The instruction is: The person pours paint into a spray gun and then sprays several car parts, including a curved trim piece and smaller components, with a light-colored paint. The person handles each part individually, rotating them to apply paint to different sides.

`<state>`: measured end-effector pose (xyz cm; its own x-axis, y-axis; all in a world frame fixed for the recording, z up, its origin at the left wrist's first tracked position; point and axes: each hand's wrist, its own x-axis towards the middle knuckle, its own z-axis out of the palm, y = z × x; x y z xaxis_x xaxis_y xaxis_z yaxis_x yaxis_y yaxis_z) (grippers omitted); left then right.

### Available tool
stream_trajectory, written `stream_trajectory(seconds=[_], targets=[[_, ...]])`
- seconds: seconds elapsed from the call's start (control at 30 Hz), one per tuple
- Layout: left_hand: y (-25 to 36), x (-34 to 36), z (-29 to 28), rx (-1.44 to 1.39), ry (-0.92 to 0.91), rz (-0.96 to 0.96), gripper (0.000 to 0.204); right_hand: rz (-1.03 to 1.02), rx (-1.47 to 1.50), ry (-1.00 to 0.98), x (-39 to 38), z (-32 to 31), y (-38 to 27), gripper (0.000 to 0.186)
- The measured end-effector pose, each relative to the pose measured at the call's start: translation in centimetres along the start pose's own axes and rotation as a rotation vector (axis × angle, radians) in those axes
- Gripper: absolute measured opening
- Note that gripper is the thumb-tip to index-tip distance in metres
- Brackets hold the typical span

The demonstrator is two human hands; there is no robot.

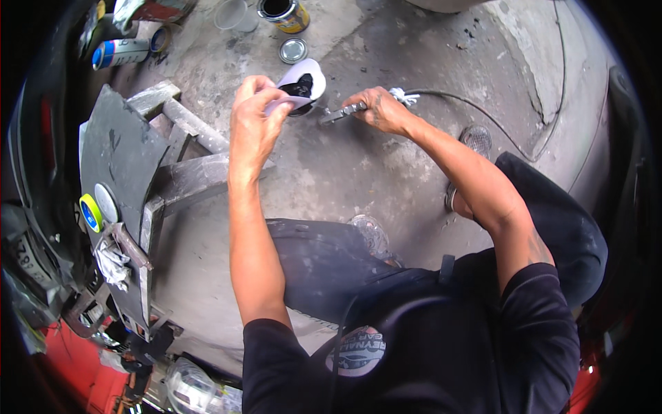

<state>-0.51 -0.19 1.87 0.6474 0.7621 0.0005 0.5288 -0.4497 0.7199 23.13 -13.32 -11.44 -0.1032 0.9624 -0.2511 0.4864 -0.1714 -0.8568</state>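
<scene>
Much stained concrete floor (358, 162) spreads below: left grip (255, 116) pinches pale cup (316, 81), right grip (379, 109) wraps spray gun (343, 113).

The concrete floor before me and the dark sheet at my left, with their loads.
Floor (338, 183): an open tin (284, 16), a silver lid (293, 51), a translucent cup (236, 16), a spray can (121, 53) on its side, a dark hose (441, 94) and my shoes (476, 141). Sheet (124, 141), borne on a frame (193, 126): a yellow-rimmed roll (90, 212), a pale disc (106, 202), crumpled white material (110, 261).
</scene>
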Motion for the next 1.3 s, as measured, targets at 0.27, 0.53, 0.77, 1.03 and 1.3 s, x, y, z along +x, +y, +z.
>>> stream_trajectory(seconds=[0.27, 0.53, 0.77, 1.03, 1.3], targets=[[0.4, -0.5, -0.2, 0.017, 0.036, -0.010, 0.018, 0.041, 0.017, 0.020, 0.1, 0.2, 0.0, 0.052], [-0.3, -0.7, -0.5, -0.025, 0.105, -0.018, 0.019, -0.006, 0.018, 0.065, 0.1, 0.3, 0.4, 0.030], [0.0, -0.7, -0.5, -0.033, 0.111, -0.020, 0.019, 0.012, 0.034, 0.057, 0.2, 0.6, 0.5, 0.050], [0.6, -1.0, -0.7, -0.088, 0.117, 0.062, 0.017, -0.078, -0.007, 0.102, -0.1, 1.1, 1.0, 0.050], [1.7, -1.8, -0.9, -0.056, 0.150, 0.099, 0.015, -0.081, -0.034, 0.078, -0.2, 1.1, 1.1, 0.051]])
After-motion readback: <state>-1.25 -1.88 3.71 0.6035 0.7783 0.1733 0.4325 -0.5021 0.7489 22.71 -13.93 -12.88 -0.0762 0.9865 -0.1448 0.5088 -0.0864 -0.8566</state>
